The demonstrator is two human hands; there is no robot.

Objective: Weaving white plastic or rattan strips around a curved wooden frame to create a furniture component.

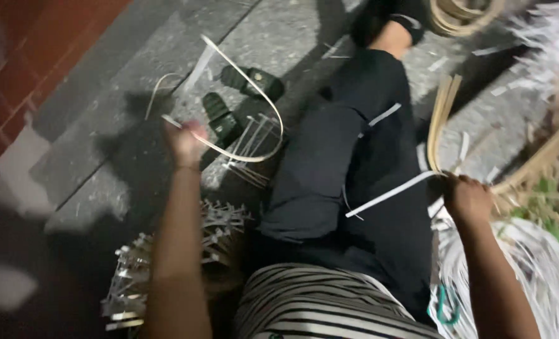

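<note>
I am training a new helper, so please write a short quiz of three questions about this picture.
1. True or false: the left hand holds a long curved bamboo strip.
2. What does the right hand grip? A) upright bamboo strips B) a sandal C) a knife
3. Which dark pair lies on the stone floor beyond the left hand?

Key: 1 true; 2 A; 3 sandals.

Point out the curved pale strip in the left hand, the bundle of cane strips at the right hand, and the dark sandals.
curved pale strip (264, 94): head view, top of its arc.
bundle of cane strips (441, 116): head view, mid-length.
dark sandals (252, 81): head view, farther sandal's strap.
</note>
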